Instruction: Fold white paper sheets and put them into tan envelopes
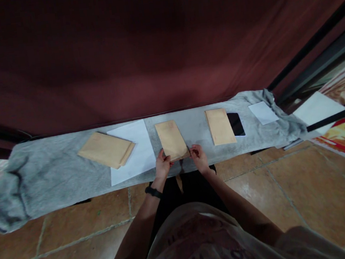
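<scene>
A tan paper envelope (171, 139) lies in the middle of a grey cloth-covered ledge (56, 176). My left hand (163, 164) pinches its near left corner, and my right hand (198, 156) pinches its near right corner. Both hands have their fingers curled onto the envelope's lower edge. A black band sits on my left wrist.
A stack of tan envelopes (106, 150) rests on a white sheet (134, 150) to the left. To the right lie another tan envelope (220, 126), a black phone (236, 123) and a small white paper (263, 112). Dark red curtain behind, tiled floor below.
</scene>
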A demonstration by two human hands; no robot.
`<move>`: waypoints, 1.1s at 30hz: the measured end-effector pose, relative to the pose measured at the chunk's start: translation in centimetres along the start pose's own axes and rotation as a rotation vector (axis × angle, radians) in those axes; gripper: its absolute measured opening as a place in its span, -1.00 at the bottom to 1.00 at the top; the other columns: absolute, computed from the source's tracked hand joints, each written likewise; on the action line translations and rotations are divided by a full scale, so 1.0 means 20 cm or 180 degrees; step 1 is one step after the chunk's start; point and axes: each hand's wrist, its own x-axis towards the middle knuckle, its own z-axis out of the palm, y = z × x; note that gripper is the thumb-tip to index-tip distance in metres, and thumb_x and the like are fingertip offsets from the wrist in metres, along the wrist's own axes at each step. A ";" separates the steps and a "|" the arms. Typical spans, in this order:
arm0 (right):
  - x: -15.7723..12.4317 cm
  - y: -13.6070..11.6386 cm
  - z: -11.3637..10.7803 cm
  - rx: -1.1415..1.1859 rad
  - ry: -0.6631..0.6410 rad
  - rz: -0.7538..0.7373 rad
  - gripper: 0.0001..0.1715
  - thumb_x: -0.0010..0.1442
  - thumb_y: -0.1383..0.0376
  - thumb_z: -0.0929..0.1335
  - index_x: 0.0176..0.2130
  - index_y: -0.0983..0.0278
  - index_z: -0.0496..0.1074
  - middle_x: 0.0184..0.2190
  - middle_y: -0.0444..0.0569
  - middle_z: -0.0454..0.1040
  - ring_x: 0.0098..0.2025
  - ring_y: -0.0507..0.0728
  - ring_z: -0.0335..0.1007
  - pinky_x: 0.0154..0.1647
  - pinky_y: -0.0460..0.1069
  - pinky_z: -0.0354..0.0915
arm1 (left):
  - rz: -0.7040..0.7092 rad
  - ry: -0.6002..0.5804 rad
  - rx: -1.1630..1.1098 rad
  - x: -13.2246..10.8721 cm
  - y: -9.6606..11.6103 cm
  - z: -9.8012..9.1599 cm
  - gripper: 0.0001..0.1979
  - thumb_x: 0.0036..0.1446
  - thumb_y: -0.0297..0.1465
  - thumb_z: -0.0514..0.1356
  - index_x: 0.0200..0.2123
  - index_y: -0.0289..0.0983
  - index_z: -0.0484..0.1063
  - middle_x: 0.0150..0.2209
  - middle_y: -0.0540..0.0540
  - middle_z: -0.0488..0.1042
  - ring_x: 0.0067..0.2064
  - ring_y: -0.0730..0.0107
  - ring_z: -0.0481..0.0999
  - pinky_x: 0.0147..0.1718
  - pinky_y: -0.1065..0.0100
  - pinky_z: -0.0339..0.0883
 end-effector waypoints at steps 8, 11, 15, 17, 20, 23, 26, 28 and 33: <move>0.03 -0.03 -0.07 -0.1454 -0.0795 -0.1324 -0.63 0.35 0.32 0.27 0.07 0.18 0.52 0.21 0.07 0.46 0.32 0.23 0.29 0.38 0.22 0.19 | 0.0261 0.0050 0.0943 0.03 0.02 -0.10 -0.43 0.18 -0.49 0.15 0.28 -0.35 0.30 -0.40 -0.01 0.55 -0.58 0.45 0.43 -0.55 0.43 0.29; 0.04 -0.02 -0.06 -0.2011 -0.1074 -0.1605 -0.57 0.40 0.28 0.26 0.19 0.17 0.47 0.31 0.02 0.38 0.39 0.24 0.21 0.41 0.25 0.16 | 0.0365 0.0090 0.1195 0.02 0.02 -0.11 -0.42 0.19 -0.47 0.16 0.29 -0.36 0.29 -0.45 0.01 0.53 -0.56 0.40 0.45 -0.54 0.41 0.30; 0.09 -0.03 -0.04 -0.2270 -0.1312 -0.1719 -0.48 0.44 0.25 0.23 0.32 0.19 0.35 0.39 0.02 0.28 0.44 0.23 0.13 0.45 0.25 0.11 | 0.0396 0.0020 0.1208 0.04 0.02 -0.10 -0.41 0.19 -0.47 0.16 0.30 -0.34 0.28 -0.50 0.03 0.51 -0.57 0.38 0.45 -0.54 0.40 0.29; 0.13 -0.04 -0.02 -0.2342 -0.1458 -0.1782 -0.45 0.45 0.23 0.22 0.36 0.19 0.29 0.43 0.03 0.19 0.46 0.24 0.09 0.46 0.27 0.07 | 0.0355 -0.0074 0.1193 0.05 0.01 -0.09 -0.39 0.19 -0.46 0.16 0.32 -0.33 0.26 -0.52 0.04 0.49 -0.58 0.37 0.44 -0.55 0.40 0.29; 0.22 -0.07 0.00 -0.2475 -0.1646 -0.1820 -0.40 0.44 0.22 0.23 0.41 0.15 0.20 0.46 0.02 0.11 0.48 0.24 0.04 0.49 0.28 -0.01 | 0.0440 -0.0150 0.1286 0.07 0.01 -0.09 -0.35 0.19 -0.45 0.16 0.36 -0.37 0.19 -0.51 0.03 0.51 -0.57 0.37 0.46 -0.53 0.40 0.31; 0.32 -0.09 0.02 -0.2617 -0.1727 -0.1791 -0.36 0.44 0.21 0.24 0.44 0.12 0.13 0.47 0.00 0.07 0.49 0.22 0.01 0.52 0.27 -0.08 | 0.0305 -0.0210 0.1086 0.08 0.01 -0.09 -0.30 0.19 -0.45 0.18 0.39 -0.34 0.14 -0.48 0.04 0.53 -0.60 0.42 0.44 -0.55 0.42 0.31; 0.43 -0.09 0.06 -0.2698 -0.1701 -0.1834 -0.34 0.44 0.19 0.24 0.44 0.15 0.11 0.47 0.02 0.04 0.50 0.21 -0.01 0.53 0.26 -0.15 | 0.0023 -0.0279 0.0535 0.09 0.00 -0.10 -0.29 0.21 -0.46 0.17 0.41 -0.27 0.10 -0.47 0.09 0.50 -0.66 0.48 0.40 -0.62 0.45 0.30; 0.51 -0.09 0.09 -0.2748 -0.1653 -0.1913 -0.33 0.44 0.18 0.23 0.45 0.21 0.09 0.48 0.05 0.03 0.50 0.21 -0.04 0.53 0.26 -0.18 | -0.0023 -0.0261 0.0292 0.09 0.00 -0.10 -0.31 0.21 -0.47 0.16 0.40 -0.26 0.10 -0.47 0.11 0.48 -0.68 0.51 0.38 -0.65 0.46 0.30; 0.68 -0.10 0.19 -0.2977 -0.1552 -0.1985 -0.29 0.45 0.15 0.19 0.46 0.33 0.07 0.48 0.11 0.02 0.52 0.23 -0.11 0.53 0.25 -0.23 | -0.0004 -0.0222 0.0165 0.09 -0.01 -0.10 -0.33 0.20 -0.46 0.19 0.37 -0.22 0.15 -0.48 0.14 0.47 -0.68 0.54 0.37 -0.66 0.49 0.30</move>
